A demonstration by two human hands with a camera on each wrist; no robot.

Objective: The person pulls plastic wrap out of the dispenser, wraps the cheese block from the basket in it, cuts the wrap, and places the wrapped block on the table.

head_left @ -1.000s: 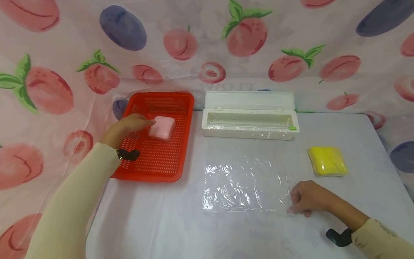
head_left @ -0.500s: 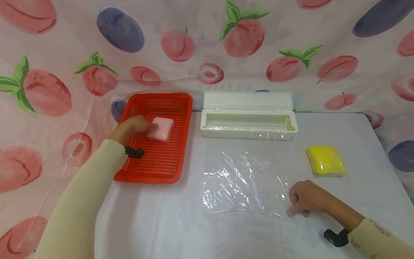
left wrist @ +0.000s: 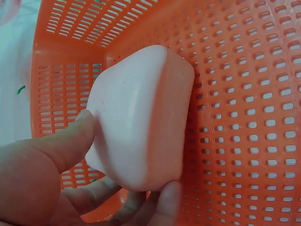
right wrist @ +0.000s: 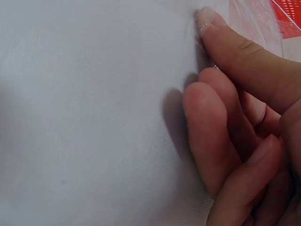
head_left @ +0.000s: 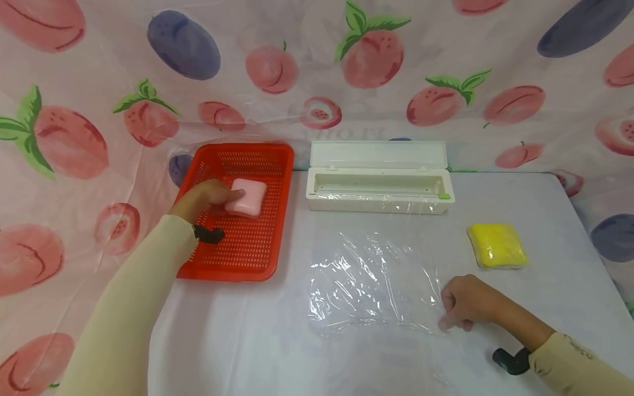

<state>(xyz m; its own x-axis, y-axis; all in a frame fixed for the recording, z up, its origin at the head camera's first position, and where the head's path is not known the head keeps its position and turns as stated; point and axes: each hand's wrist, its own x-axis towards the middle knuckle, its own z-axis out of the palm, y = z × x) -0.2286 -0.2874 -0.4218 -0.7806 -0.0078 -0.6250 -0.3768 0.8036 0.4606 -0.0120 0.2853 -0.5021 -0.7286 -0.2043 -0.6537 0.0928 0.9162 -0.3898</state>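
A pink block is in the red basket; my left hand grips its left side. In the left wrist view the thumb lies on the face of the pink block and the fingers curl under its lower edge. Clear plastic film stretches forward from the white box over the table. At the film's near right corner, my right hand pinches its edge. The right wrist view shows the thumb of my right hand against the film, with the other fingers curled.
A yellow wrapped block lies on the white table, right of the film and beyond my right hand. The white box has its lid raised at the back. A fruit-patterned cloth hangs behind the table and at its left.
My left hand has moved right and onto the pink block, which it now grips. The film's near edge has shifted slightly; my right hand has stayed at its corner.
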